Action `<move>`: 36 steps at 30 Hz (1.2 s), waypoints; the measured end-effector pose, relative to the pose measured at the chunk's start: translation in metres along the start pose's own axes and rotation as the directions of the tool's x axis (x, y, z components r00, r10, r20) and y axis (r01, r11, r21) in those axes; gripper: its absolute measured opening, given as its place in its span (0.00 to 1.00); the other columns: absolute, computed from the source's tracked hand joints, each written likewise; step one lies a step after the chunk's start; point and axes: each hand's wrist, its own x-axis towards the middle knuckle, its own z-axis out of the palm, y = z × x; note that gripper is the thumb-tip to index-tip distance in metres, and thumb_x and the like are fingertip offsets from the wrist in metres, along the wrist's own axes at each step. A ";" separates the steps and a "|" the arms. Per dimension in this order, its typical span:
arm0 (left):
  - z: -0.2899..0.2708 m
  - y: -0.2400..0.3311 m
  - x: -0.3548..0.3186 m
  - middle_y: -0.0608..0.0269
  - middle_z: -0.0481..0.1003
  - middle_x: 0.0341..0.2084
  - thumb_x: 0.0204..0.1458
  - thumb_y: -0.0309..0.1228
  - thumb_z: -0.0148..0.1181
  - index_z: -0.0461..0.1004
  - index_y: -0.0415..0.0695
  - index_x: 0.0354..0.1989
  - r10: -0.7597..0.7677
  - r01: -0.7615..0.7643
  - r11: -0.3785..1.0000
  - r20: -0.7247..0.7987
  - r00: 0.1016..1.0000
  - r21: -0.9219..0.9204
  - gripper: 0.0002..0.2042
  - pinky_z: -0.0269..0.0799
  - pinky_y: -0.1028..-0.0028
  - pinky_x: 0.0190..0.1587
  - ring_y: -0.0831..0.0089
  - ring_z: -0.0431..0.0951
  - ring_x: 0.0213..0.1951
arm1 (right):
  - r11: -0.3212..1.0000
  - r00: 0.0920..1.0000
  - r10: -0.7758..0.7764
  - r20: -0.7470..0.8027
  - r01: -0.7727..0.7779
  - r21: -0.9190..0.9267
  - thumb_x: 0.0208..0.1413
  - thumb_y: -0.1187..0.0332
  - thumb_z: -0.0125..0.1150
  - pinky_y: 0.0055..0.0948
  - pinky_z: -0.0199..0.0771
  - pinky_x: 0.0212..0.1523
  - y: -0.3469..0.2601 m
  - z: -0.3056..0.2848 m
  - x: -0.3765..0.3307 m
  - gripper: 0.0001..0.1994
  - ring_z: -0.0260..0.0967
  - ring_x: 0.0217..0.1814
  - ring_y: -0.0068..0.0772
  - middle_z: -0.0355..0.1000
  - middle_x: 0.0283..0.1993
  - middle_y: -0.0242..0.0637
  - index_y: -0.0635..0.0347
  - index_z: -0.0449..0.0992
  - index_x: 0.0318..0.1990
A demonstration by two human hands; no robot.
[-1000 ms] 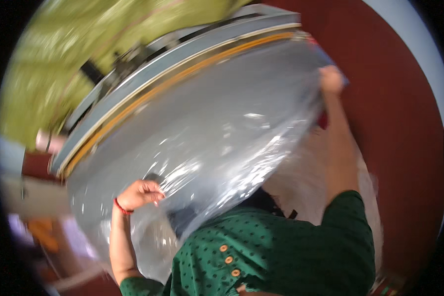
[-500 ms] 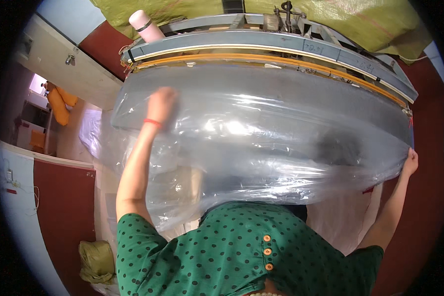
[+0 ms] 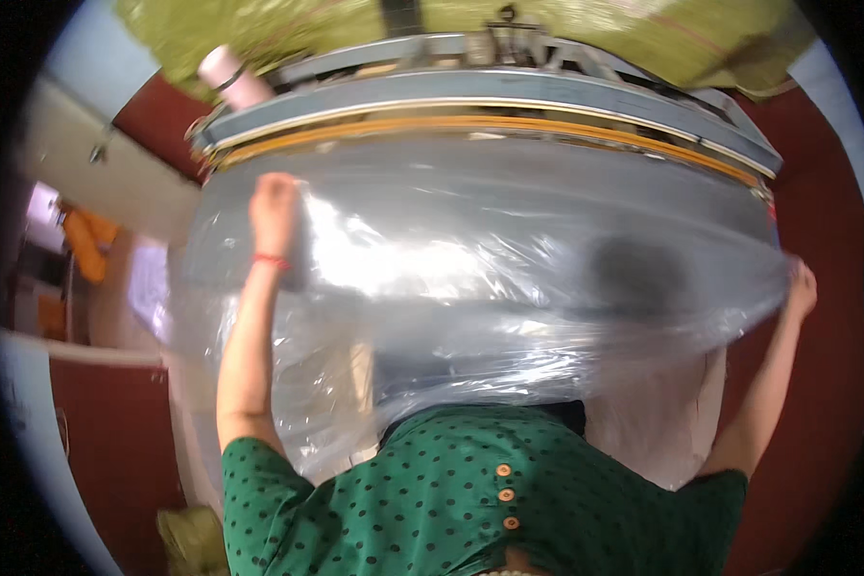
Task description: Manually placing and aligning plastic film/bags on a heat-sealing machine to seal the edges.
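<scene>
A large clear plastic sheet [image 3: 470, 278] is stretched wide in front of me, over a grey machine table with an orange strip [image 3: 490, 125] along its near edge. My left hand [image 3: 276, 206], with a red thread at the wrist, presses on the sheet's upper left part. My right hand [image 3: 801, 291] grips the sheet's right edge and holds it taut. A dark patch [image 3: 634, 274] shows through the plastic at the right. My green dotted top fills the bottom of the view.
A pale pink cylinder [image 3: 230, 75] stands at the machine's far left corner. Yellow-green cloth [image 3: 586, 29] lies behind the machine. The floor [image 3: 816, 192] is dark red. Orange items [image 3: 84, 245] sit at the left, and a crumpled green cloth [image 3: 192, 538] lies at lower left.
My view has swung round to face the machine squarely. My left hand slid from the sheet's lower left to its upper left, and my right hand dropped to the right edge, spreading the sheet.
</scene>
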 end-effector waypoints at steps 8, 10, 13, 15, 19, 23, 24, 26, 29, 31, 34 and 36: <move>0.013 -0.077 0.064 0.74 0.58 0.15 0.51 0.31 0.46 0.62 0.44 0.20 -0.191 0.119 0.959 -0.273 0.943 -0.258 0.09 0.53 0.82 0.21 0.85 0.56 0.19 | 0.927 0.938 -0.321 -0.127 0.284 -0.246 0.51 0.61 0.49 0.35 0.63 0.40 -0.054 0.194 -0.047 0.12 0.66 0.37 0.39 0.68 0.34 0.47 0.61 0.69 0.32; 0.017 -0.124 0.080 0.75 0.58 0.14 0.50 0.31 0.47 0.61 0.45 0.19 -0.247 0.165 0.943 -0.273 0.930 -0.290 0.09 0.51 0.82 0.20 0.85 0.54 0.18 | 0.988 0.984 -0.151 -0.094 0.155 0.027 0.50 0.63 0.51 0.32 0.64 0.37 -0.062 0.226 -0.043 0.10 0.67 0.33 0.37 0.69 0.29 0.46 0.61 0.69 0.31; 0.035 -0.136 0.099 0.76 0.57 0.13 0.49 0.30 0.50 0.61 0.47 0.18 -0.311 0.179 0.893 -0.279 0.908 -0.412 0.10 0.49 0.83 0.18 0.86 0.53 0.16 | 0.985 0.974 -0.174 -0.146 0.174 -0.015 0.49 0.64 0.53 0.29 0.66 0.33 -0.062 0.243 -0.036 0.10 0.67 0.27 0.34 0.69 0.24 0.42 0.63 0.69 0.29; 0.041 -0.135 0.105 0.76 0.59 0.14 0.48 0.31 0.53 0.63 0.46 0.18 -0.299 0.160 0.854 -0.216 0.929 -0.495 0.09 0.50 0.85 0.20 0.86 0.55 0.17 | 0.987 0.975 -0.143 -0.167 0.153 0.049 0.49 0.65 0.54 0.28 0.65 0.29 -0.061 0.244 -0.032 0.10 0.64 0.24 0.29 0.68 0.21 0.38 0.63 0.68 0.28; 0.035 -0.146 0.106 0.76 0.60 0.14 0.48 0.31 0.54 0.64 0.46 0.19 -0.253 0.099 0.873 -0.271 0.929 -0.477 0.09 0.50 0.84 0.19 0.86 0.56 0.17 | 0.996 0.978 -0.048 -0.204 0.063 0.069 0.49 0.64 0.53 0.33 0.66 0.35 -0.088 0.247 -0.051 0.11 0.68 0.30 0.41 0.69 0.25 0.46 0.65 0.67 0.28; 0.040 -0.110 0.103 0.74 0.63 0.15 0.50 0.29 0.48 0.65 0.43 0.17 -0.311 0.130 0.834 -0.262 0.913 -0.537 0.10 0.54 0.83 0.19 0.85 0.59 0.17 | 0.998 0.957 -0.023 -0.289 0.005 -0.061 0.50 0.66 0.49 0.38 0.65 0.39 -0.072 0.239 -0.032 0.10 0.67 0.35 0.49 0.69 0.29 0.50 0.65 0.65 0.31; 0.034 -0.102 0.100 0.73 0.63 0.15 0.50 0.27 0.46 0.66 0.42 0.17 -0.378 0.174 0.762 -0.211 0.902 -0.623 0.10 0.54 0.82 0.18 0.84 0.60 0.17 | 0.996 0.947 -0.036 -0.319 0.006 -0.094 0.50 0.66 0.47 0.40 0.64 0.39 -0.085 0.238 -0.034 0.09 0.66 0.37 0.52 0.69 0.30 0.52 0.64 0.64 0.33; 0.029 -0.090 0.095 0.73 0.64 0.15 0.49 0.26 0.44 0.66 0.41 0.17 -0.420 0.213 0.768 -0.223 0.880 -0.605 0.10 0.54 0.82 0.18 0.83 0.61 0.17 | 0.987 0.926 -0.087 -0.366 0.031 -0.156 0.51 0.67 0.43 0.42 0.63 0.40 -0.101 0.236 -0.033 0.10 0.65 0.38 0.56 0.68 0.33 0.56 0.65 0.61 0.37; 0.029 -0.092 0.098 0.71 0.65 0.17 0.47 0.24 0.41 0.67 0.39 0.18 -0.449 0.204 0.765 -0.278 0.849 -0.611 0.10 0.56 0.83 0.19 0.81 0.63 0.18 | 0.990 0.917 -0.018 -0.398 -0.040 -0.137 0.51 0.66 0.43 0.43 0.63 0.40 -0.106 0.241 -0.034 0.11 0.65 0.39 0.56 0.68 0.34 0.57 0.65 0.61 0.37; 0.025 -0.100 0.098 0.69 0.66 0.18 0.48 0.25 0.44 0.68 0.40 0.21 -0.465 0.227 0.746 -0.245 0.851 -0.627 0.07 0.60 0.84 0.21 0.81 0.64 0.20 | 0.993 0.926 -0.052 -0.374 0.007 -0.121 0.52 0.65 0.42 0.42 0.64 0.40 -0.100 0.232 -0.027 0.11 0.66 0.39 0.56 0.68 0.35 0.57 0.65 0.61 0.35; 0.002 -0.111 0.091 0.70 0.66 0.20 0.49 0.26 0.48 0.67 0.41 0.26 -0.281 0.231 0.838 -0.027 0.959 -0.495 0.03 0.62 0.83 0.26 0.83 0.65 0.23 | 0.981 0.931 0.177 -0.319 -0.192 -0.014 0.50 0.62 0.49 0.40 0.63 0.41 -0.111 0.230 -0.031 0.14 0.66 0.41 0.46 0.69 0.37 0.50 0.66 0.66 0.38; -0.011 -0.074 0.077 0.72 0.65 0.22 0.49 0.24 0.49 0.65 0.42 0.28 -0.135 0.173 0.902 0.123 0.983 -0.395 0.00 0.61 0.84 0.30 0.84 0.64 0.26 | 0.996 0.933 -0.077 -0.352 0.059 -0.061 0.48 0.63 0.52 0.39 0.61 0.44 -0.146 0.236 -0.066 0.15 0.64 0.43 0.45 0.68 0.39 0.48 0.66 0.66 0.40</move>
